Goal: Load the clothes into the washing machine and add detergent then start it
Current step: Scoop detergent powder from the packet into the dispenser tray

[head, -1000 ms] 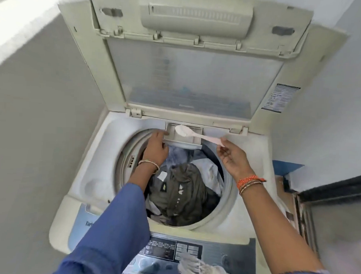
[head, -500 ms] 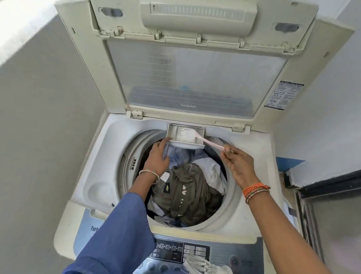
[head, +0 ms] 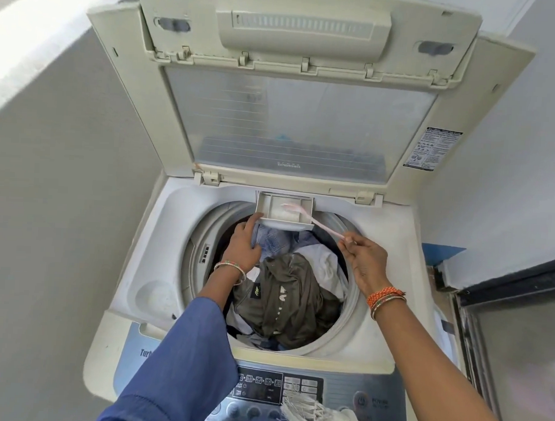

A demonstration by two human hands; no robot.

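Head view, raised lid [head: 293, 115], clothes [head: 285, 293] filling drum [head: 352, 296]

Control panel [head: 293, 391], near edge: "POWER" beside a round button at right; "Turb", cut off by a sleeve, at left. Sticker [head: 433, 148] on the lid's right frame: print too small to read. Lid window mark blurred.

Single head-worn view, steeply down and forward, close over the washing machine [head: 147, 255], edges perhaps wide-angle-bent.
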